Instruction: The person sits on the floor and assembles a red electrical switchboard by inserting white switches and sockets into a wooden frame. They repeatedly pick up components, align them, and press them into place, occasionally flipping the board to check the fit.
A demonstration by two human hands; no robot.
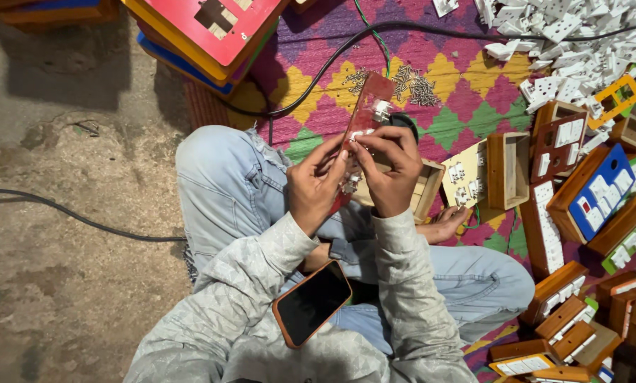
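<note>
The person's sitting cross-legged on a bright zigzag mat [467,92], half on the bare concrete floor [55,234], holding a long red panel [366,113] up edge-on in front of them, tilted away over their knees. Left hand [316,186] is wrapped around the panel's near edge, fingers curled onto its face. Right hand [391,170] is right beside it, fingertips pinched onto a small white switch part [382,110] area on the panel, though I can't tell exactly what's between the fingers. A phone in an orange case [311,303] is resting on their lap, screen dark. Behind the hands there's an open wooden box [423,190] on the mat, a scatter of small screws [413,85] further out, a black cable [346,46] looping past, a big heap of white switch pieces [566,35] off to the right, and finished wooden switchboards [601,195] stacked along that side.
</note>
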